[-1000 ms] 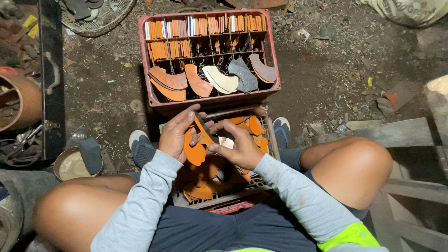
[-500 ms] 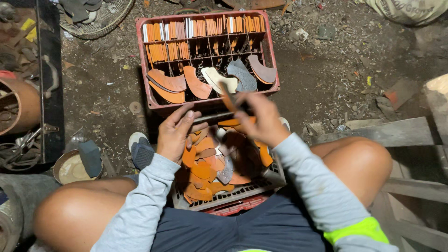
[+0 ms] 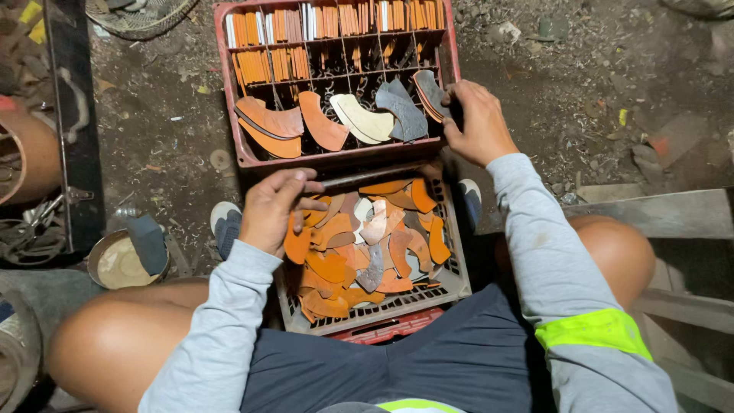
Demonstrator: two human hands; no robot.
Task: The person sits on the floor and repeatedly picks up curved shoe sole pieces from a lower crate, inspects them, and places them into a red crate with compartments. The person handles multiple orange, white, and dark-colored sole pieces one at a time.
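Note:
A grey crate [image 3: 451, 287] between my knees holds a loose heap of curved orange pieces [image 3: 336, 264], with a few grey and pale ones mixed in. My left hand [image 3: 274, 210] rests on the heap's left side, fingers curled around an orange piece [image 3: 297, 245]. Beyond it stands a red compartment crate [image 3: 233, 115]. In its front row lie stacked curved pieces: orange [image 3: 267, 126], pale [image 3: 365, 118] and grey [image 3: 401, 107]. My right hand [image 3: 478, 122] reaches to the row's right end and grips a dark-edged curved piece [image 3: 428, 90] against that stack.
Thin orange and white strips [image 3: 329, 21] stand packed in the red crate's far compartments. A round tin [image 3: 118, 264] lies left of my left foot. A dark board [image 3: 73, 122] and rusty scrap line the left. A wooden bench [image 3: 650, 214] sits at the right on the dirt floor.
My right hand has carried a curved piece from the near crate up to the right end of the red crate. My left hand has dropped onto the heap.

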